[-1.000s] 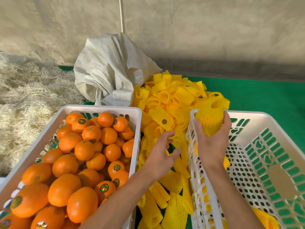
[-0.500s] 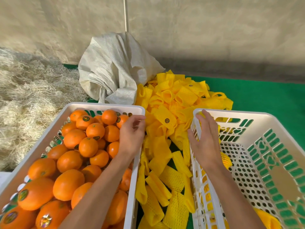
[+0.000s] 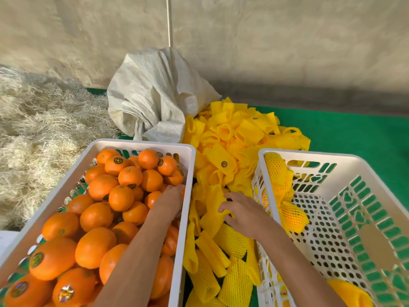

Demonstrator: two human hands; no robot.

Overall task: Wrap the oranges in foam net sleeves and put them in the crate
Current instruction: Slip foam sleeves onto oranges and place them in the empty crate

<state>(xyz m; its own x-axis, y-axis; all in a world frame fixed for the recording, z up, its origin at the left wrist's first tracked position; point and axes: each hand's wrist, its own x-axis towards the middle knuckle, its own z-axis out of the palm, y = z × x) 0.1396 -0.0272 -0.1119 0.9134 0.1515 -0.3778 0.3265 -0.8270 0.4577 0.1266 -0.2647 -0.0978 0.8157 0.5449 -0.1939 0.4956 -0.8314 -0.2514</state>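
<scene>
1. Straw (image 3: 33,134) is piled at far left, with a sack (image 3: 155,96) slumped behind the crates.
2. Loose oranges (image 3: 99,207) fill the left crate (image 3: 141,143); the left hand (image 3: 168,200) is laid on them by the right wall, its grip not discernible.
3. Sleeves (image 3: 230,151) are heaped between the crates; the right hand (image 3: 241,211) is spread loosely on them.
4. A wrapped orange (image 3: 292,216) is seen inside the right crate (image 3: 309,152), near its left wall.
</scene>
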